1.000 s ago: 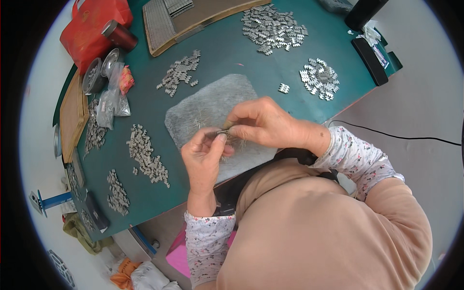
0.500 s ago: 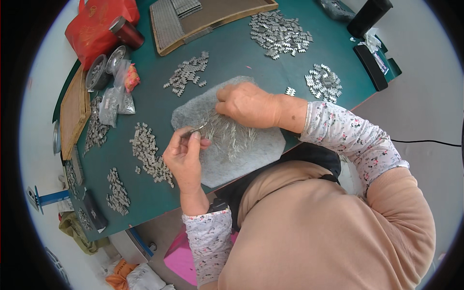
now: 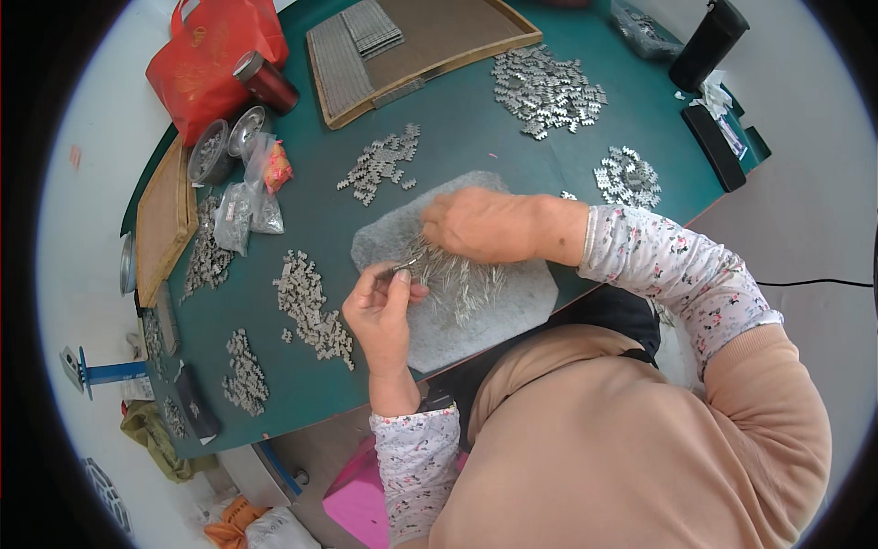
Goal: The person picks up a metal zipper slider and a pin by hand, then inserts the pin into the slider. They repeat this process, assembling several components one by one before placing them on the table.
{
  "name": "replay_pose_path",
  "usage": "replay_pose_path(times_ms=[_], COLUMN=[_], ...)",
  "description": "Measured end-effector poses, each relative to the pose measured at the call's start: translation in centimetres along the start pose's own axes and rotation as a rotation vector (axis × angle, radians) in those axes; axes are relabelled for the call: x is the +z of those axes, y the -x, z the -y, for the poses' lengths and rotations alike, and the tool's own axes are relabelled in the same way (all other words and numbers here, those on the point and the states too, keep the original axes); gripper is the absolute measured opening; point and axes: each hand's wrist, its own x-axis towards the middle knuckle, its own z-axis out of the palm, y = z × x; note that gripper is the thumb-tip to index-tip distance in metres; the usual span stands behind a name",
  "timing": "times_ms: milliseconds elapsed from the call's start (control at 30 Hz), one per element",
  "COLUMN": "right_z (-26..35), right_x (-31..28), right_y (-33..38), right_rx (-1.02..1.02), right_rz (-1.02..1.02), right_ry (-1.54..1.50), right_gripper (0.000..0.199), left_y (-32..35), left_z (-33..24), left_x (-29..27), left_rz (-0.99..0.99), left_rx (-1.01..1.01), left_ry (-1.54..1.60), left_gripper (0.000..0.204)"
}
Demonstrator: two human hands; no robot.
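A grey felt mat (image 3: 521, 316) lies at the near edge of the green table, with a loose heap of thin silvery metal pins (image 3: 460, 288) on it. My left hand (image 3: 380, 311) is over the mat's left side, thumb and forefinger pinching a small metal piece (image 3: 405, 265). Just right of it, my right hand (image 3: 480, 224) comes in over the upper part of the heap, its fingers bent and drawn together. Whatever sits in those right fingertips is hidden.
Piles of small toothed metal pieces lie beyond the mat (image 3: 549, 91), at its left (image 3: 311, 306) and at its right (image 3: 627, 178). At the back are a wooden-framed tray (image 3: 448, 59) and a red bag (image 3: 215, 64). A black bottle (image 3: 709, 44) stands far right.
The whole view has shifted, so the table and hands appear lower and farther right. My right fingertips are slightly nearer my left hand, which keeps its pinch on the small metal piece.
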Motion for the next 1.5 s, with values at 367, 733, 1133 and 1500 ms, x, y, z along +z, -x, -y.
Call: replay_pose_path(times_ms=[367,733,1133,1500], right_z=[-0.5,-0.8,-0.7,0.5], right_x=[-0.1,1.0,-1.5,-2.1], right_y=[0.8,0.9,2.0,1.2], right_rx=[0.169,0.295,0.408,0.415], right_rz=[0.011,-0.069,-0.296,-0.214], right_ry=[-0.189,-0.273,-0.594,-0.977], right_gripper=[0.014,0.013,0.018,0.018], left_y=[-0.8,-0.6,-0.8,-1.0], left_z=[-0.3,0.6,-0.4,-0.8], left_x=[0.4,0.4,2.2,2.9], left_rz=[-0.022,-0.019,0.083,0.126], left_rx=[0.023,0.011,-0.046,-0.014], left_ry=[-0.026,0.035,-0.026,-0.028], left_gripper=[0.01,0.01,0.009,0.01])
